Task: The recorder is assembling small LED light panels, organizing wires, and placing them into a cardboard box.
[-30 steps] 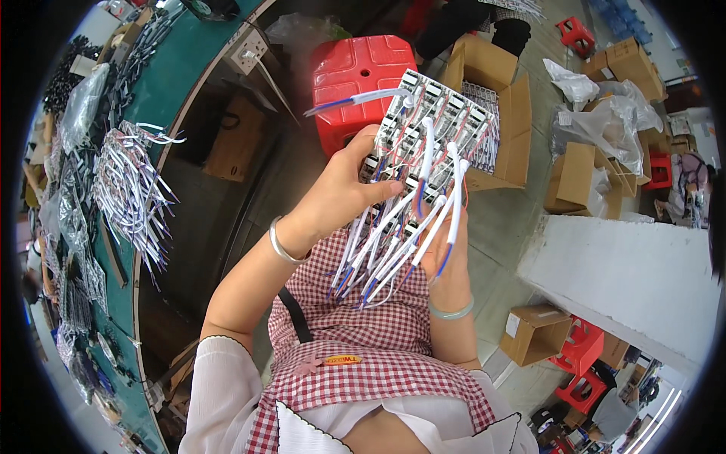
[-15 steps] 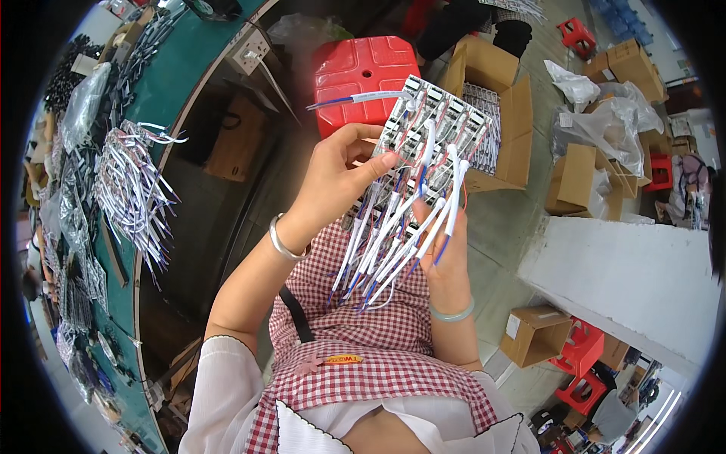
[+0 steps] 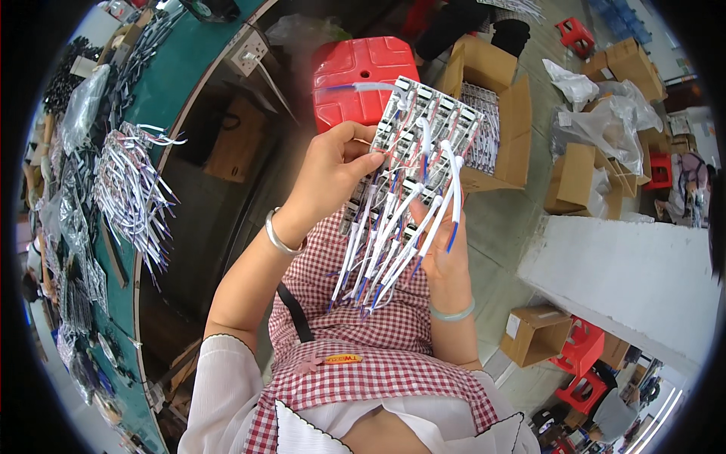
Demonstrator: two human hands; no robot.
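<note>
Raised in front of my apron is a panel of small circuit modules (image 3: 437, 113), tilted, with thin red wires across it. Several white-sleeved leads (image 3: 382, 253) with blue ends hang from its lower part, and a few others stick up from its face. My left hand (image 3: 336, 163) pinches the panel's left edge, thumb on top and fingers curled partly behind it. Under the lower right side, my right hand (image 3: 448, 261) supports the panel. Its fingers are largely hidden by the panel and the leads.
A red plastic stool (image 3: 355, 57) stands beyond the panel. Behind it to the right, an open cardboard box (image 3: 514, 129) holds similar panels. At left, a green workbench (image 3: 162, 94) carries a wired bundle (image 3: 136, 197) and plastic bags. A white ledge (image 3: 620, 272) lies right.
The panel has shifted slightly left and turned a little. My left hand has moved slightly left with it. The lead at the panel's upper left has swung and is blurred.
</note>
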